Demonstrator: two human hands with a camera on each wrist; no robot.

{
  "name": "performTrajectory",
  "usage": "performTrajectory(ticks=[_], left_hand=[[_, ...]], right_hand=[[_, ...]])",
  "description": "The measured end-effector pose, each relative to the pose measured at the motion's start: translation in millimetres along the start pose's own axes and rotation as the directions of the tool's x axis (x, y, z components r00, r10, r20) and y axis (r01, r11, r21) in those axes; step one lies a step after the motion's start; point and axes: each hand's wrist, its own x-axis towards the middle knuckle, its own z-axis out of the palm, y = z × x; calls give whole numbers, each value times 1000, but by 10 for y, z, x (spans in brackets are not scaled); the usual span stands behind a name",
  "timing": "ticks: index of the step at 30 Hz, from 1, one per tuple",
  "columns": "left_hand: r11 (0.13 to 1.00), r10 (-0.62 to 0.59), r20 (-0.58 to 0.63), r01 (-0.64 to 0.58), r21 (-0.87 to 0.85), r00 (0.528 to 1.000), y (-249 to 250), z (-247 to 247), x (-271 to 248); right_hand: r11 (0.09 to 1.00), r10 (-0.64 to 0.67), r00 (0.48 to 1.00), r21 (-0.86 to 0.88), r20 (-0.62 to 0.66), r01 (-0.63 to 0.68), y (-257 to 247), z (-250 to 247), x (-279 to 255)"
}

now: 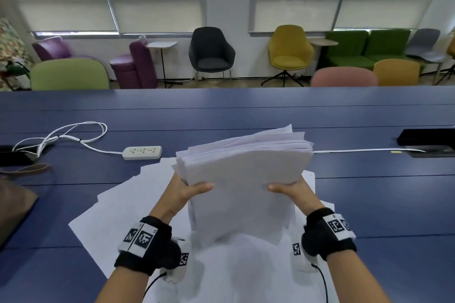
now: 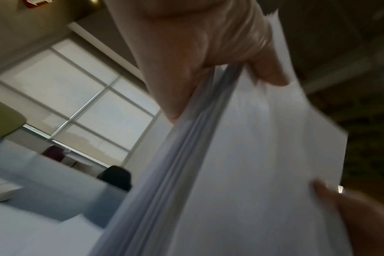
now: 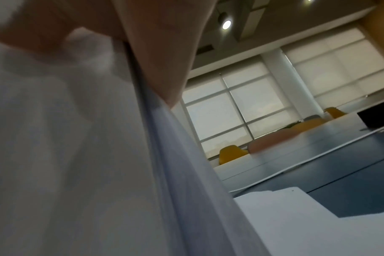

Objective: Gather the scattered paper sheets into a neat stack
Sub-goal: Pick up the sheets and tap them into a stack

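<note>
A thick, ragged-edged bundle of white paper sheets (image 1: 242, 179) is being held above the blue worktop (image 1: 369, 204), left hand (image 1: 189, 192) and right hand (image 1: 290, 190) gripping its sides, while loose white sheets (image 1: 118, 204) are still lying ungathered underneath.

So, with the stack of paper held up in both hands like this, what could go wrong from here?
1. The paper stack is uneven: sheets fan out at its far edge, so some could slip free when it is tapped or tilted.
2. The left hand and right hand grip only the sides, so the unsupported middle may sag or bend.
3. Loose sheets lie on the blue table underneath; setting the stack down could crease or scatter them.
</note>
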Motion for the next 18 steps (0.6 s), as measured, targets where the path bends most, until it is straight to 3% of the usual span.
performTrajectory(ticks=[4, 7, 9, 12, 18], left_hand=[[993, -121, -188, 120, -13, 975, -229, 108, -71], [995, -98, -314, 88, -43, 944, -112, 181, -44], [999, -27, -320, 14, -44, 947, 50, 169, -42], [998, 32, -281, -43, -34, 959, 102, 91, -85], [977, -208, -293, 214, -13, 933, -568, 128, -273]], right_hand=[[1000, -15, 996, -23, -91, 13, 17, 91, 29], [998, -61, 982, -20, -179, 59, -100, 150, 15], [994, -105, 976, 12, -192, 109, -189, 149, -14], [993, -116, 987, 17, -110, 118, -251, 152, -68], [992, 118, 990, -26, -81, -121, 275, 253, -35]])
